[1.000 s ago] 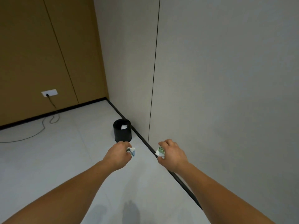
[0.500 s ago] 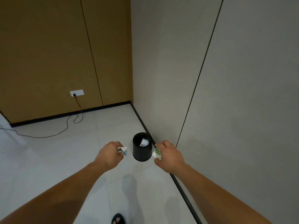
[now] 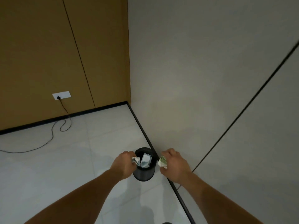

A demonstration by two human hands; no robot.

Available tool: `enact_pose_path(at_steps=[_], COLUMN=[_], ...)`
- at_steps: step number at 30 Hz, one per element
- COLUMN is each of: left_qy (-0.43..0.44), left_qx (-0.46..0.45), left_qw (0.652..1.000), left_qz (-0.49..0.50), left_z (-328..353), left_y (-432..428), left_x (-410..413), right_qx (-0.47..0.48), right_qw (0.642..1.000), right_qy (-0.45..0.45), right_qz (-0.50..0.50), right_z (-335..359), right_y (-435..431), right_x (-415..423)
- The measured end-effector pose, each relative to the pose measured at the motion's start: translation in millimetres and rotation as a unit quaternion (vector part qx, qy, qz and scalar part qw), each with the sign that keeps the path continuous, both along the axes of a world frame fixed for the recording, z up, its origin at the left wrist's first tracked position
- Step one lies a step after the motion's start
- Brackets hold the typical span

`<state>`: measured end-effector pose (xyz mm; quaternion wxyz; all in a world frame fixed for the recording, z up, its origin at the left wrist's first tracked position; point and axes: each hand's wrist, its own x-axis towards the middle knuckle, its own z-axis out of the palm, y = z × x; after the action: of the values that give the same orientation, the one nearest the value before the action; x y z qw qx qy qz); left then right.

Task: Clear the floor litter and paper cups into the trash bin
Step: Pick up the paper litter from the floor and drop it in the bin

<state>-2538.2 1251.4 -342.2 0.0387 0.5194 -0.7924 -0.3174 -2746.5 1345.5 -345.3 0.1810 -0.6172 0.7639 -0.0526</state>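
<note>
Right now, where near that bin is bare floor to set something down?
Bare floor lies left of the trash bin, between the cable and the left hand, and beyond it toward the corner. Crowded: the bin's mouth, with the right hand, its litter and the wall close beside.

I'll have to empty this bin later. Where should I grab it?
Take the bin by its rim, from above on the floor side, likely: it stands upright with an open top, no handle shows, and the wall crowds its right.
</note>
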Motion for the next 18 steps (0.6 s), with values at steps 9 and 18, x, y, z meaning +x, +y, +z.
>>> enact_pose_path(at_steps=[9,18], left_qy=[-0.065,-0.099], left_qx=[0.055,0.169], left_qw=[0.996,0.98], left_qz=[-0.029,-0.037], left_z=[-66,-257], left_y=[-156,-263], left_x=[-93,-134], right_qx=[0.045,0.141], right_qw=[0.998,0.985], right_qy=[-0.043,-0.101], right_qz=[0.023,-0.012], right_z=[-88,-273], right_y=[-168,-258], right_x=[-64,-87])
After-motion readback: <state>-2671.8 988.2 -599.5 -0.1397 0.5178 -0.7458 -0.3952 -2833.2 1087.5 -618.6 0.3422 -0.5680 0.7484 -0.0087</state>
